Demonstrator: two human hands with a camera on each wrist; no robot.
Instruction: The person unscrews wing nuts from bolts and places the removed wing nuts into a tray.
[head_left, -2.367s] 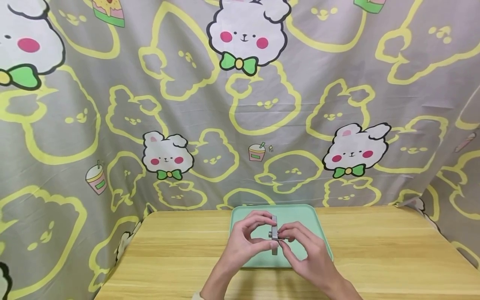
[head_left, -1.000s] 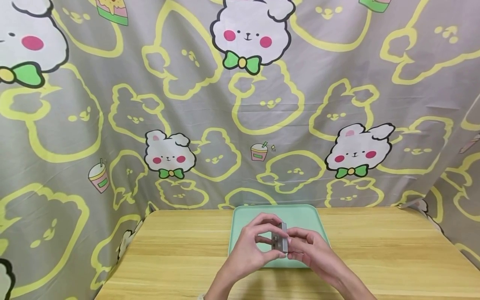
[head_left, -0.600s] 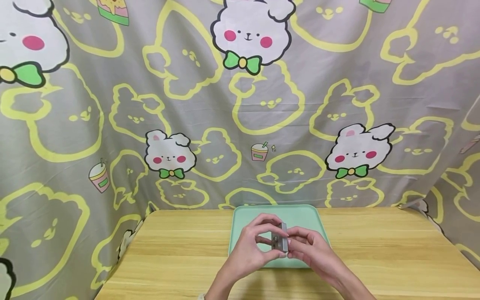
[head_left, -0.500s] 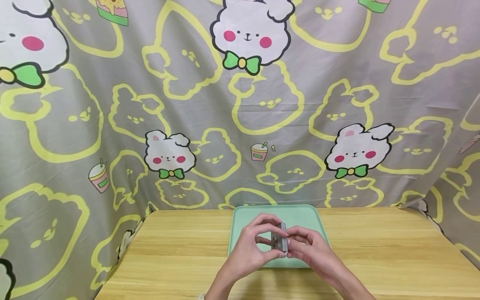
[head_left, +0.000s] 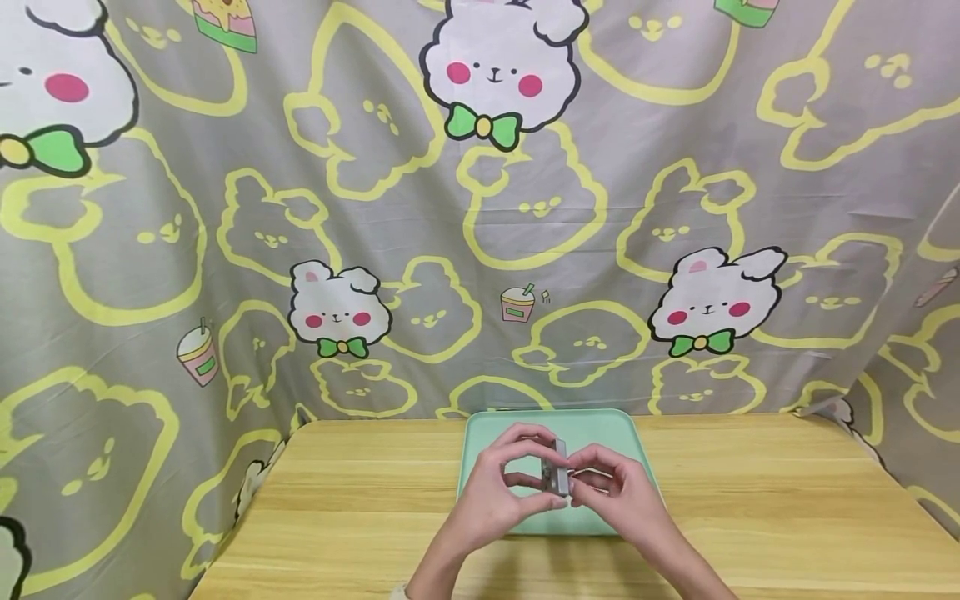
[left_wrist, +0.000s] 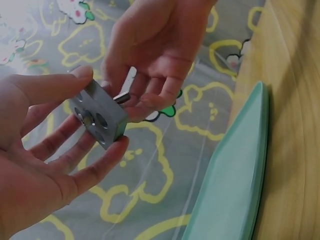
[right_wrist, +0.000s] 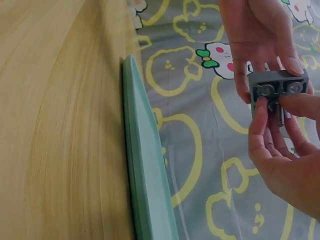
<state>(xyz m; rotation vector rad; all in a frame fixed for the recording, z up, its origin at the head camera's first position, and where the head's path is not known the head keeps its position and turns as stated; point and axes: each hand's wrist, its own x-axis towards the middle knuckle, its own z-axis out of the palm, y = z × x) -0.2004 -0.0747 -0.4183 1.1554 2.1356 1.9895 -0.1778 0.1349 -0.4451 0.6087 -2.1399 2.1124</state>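
Note:
Above the tray, my left hand (head_left: 491, 492) grips a grey metal block (head_left: 558, 469) by its edges between thumb and fingers. Round holes show on one broad face of the block (left_wrist: 97, 115) in the left wrist view. A threaded screw (right_wrist: 280, 116) sticks out from the opposite face, seen in the right wrist view beside two round recesses. My right hand (head_left: 622, 496) is at that face, its thumb and forefinger pinching at the screw's base. Fingertips hide part of the screw and where it meets the block.
Under the hands a pale green tray (head_left: 622, 433) lies on the wooden table (head_left: 360, 500). A grey curtain (head_left: 480, 242) with cartoon rabbits hangs behind the table and along both sides.
First seen edge-on, the block turned to show its holed face, then shifted slightly left and up in the last half second. My right fingers have re-gripped, thumb and forefinger now at the screw.

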